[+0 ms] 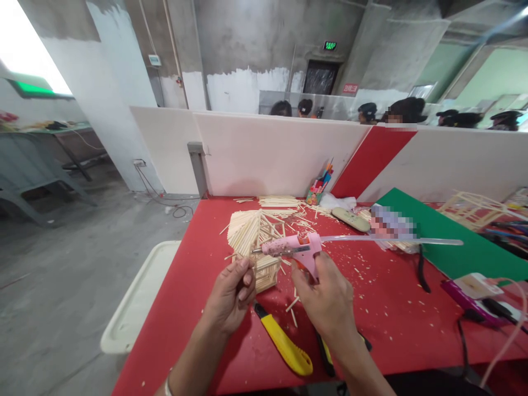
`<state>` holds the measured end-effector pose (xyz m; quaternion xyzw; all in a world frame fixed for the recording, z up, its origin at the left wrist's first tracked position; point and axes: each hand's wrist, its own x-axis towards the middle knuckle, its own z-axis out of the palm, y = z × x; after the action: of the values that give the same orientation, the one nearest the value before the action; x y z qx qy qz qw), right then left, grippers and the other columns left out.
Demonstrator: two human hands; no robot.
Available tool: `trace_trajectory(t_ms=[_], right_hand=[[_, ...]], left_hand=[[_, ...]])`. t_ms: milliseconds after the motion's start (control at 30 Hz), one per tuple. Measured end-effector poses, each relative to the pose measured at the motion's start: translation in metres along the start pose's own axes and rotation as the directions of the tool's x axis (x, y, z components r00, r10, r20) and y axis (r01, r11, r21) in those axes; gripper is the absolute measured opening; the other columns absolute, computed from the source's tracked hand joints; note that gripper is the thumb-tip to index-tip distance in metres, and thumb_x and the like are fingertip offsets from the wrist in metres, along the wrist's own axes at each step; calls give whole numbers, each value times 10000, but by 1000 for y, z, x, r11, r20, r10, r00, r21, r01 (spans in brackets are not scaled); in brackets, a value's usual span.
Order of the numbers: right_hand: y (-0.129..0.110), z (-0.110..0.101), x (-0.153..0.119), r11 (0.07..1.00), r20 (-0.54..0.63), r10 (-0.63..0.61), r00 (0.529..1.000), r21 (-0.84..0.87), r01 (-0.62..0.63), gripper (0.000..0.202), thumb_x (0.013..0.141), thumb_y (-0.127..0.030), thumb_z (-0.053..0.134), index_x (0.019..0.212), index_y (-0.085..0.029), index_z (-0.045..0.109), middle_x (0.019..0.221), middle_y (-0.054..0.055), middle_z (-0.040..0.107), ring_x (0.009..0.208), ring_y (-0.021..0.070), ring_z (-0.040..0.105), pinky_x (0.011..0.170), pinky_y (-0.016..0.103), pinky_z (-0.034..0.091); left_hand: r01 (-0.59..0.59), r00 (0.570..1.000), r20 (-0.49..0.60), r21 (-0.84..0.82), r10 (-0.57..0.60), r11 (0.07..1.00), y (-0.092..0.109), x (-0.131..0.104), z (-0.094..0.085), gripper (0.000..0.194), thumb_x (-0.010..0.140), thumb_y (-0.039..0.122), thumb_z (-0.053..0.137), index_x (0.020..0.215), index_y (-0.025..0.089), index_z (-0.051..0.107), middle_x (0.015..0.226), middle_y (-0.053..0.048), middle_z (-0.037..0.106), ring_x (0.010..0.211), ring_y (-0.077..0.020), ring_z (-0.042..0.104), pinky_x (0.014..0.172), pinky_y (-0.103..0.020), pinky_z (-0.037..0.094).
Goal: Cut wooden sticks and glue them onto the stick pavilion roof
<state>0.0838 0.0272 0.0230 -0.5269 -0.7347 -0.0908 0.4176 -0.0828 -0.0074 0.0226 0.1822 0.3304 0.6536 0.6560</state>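
My right hand [328,297] is wrapped round the handle of a pink hot glue gun [291,246], with a long clear glue stick [391,240] jutting out of its back. The nozzle points left, close to the fingertips of my left hand [233,291]. Those fingers are pinched on a thin wooden stick [230,256], mostly hidden by them. Just behind stands a small house model [266,275] built of such sticks, with a slanted roof [243,234] of sticks laid side by side. The glue gun covers part of it.
A yellow-handled tool [286,344] lies in front on the red table [177,308]. Loose sticks [280,202], a pen cup [315,192] and a glasses case [350,219] are near the white partition [268,154]. At right are a green board [449,242] and a purple power strip [474,305] with cords.
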Motion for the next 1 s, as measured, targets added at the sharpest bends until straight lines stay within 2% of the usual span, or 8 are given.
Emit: trace_trajectory(t_ms=[500,700,900,1000], right_hand=[[-1,-1,1,999,46,22,999,35,-23,162,851,-350,434,789,-208,485,640,12,568,555,165,528,520,265,335],[-1,-2,2,998,31,32,999,59,-34,157,845,-357,445,779,-217,472,637,6,559,553,164,524,521,267,341],[-1,-3,8,990,9,110,994,89,-110,180,822,-367,473,707,-237,423,587,-18,508,508,151,472,501,263,326],[-1,-2,11,991,14,93,996,97,-94,164,821,-353,469,714,-234,431,590,-18,509,512,151,475,503,264,321]], left_hand=[[-19,1000,-15,5,19,1000,1,2,2,344,640,334,798,635,129,522,494,80,469,325,16,288,322,-121,216],[-23,1000,-11,24,23,999,1,1,3,347,648,328,791,621,133,504,500,78,464,326,17,285,322,-120,210],[-42,999,-29,55,44,998,0,3,3,309,643,320,789,672,126,551,496,80,475,325,15,282,334,-123,214],[-50,998,-31,69,52,996,-1,3,2,302,640,317,791,666,123,561,487,75,484,325,14,286,337,-125,214]])
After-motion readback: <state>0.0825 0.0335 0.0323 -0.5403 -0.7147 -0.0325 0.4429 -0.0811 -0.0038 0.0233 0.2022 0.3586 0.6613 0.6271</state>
